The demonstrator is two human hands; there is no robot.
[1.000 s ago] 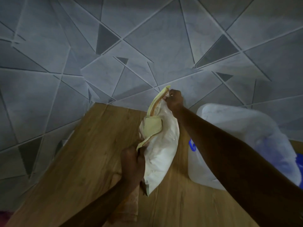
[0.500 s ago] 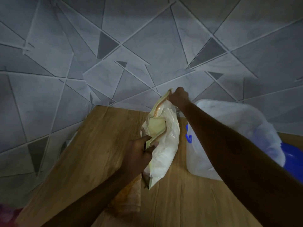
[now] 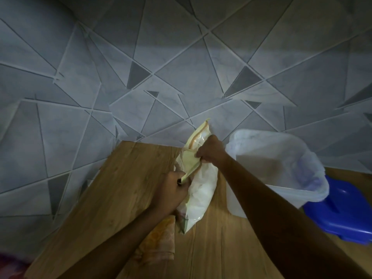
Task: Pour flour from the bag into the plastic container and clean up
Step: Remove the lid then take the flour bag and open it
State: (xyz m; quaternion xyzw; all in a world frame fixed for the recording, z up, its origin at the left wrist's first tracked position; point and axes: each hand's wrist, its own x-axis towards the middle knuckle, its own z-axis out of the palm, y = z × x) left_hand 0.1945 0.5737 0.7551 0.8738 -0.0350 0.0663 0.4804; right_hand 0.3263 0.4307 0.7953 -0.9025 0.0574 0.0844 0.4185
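A white flour bag [image 3: 201, 190] with a pale yellow top edge stands tilted on the wooden table [image 3: 120, 194]. My left hand [image 3: 173, 190] grips the near end of the yellow top strip. My right hand [image 3: 211, 152] pinches the same strip farther up, about the middle of the bag's top. The far corner of the bag sticks up past my right hand. A translucent white plastic container [image 3: 281, 168] stands open just right of the bag, and my right forearm crosses in front of its near wall.
A blue lid [image 3: 342, 212] lies on the table right of the container. An orange-patterned cloth [image 3: 159, 242] lies under my left forearm. A grey tiled wall [image 3: 181, 77] rises right behind the table. The table's left edge runs diagonally.
My right hand has slid down from the bag's top corner to the middle of the yellow strip. My left hand has risen a little along the strip, and the top is bunched between the hands.
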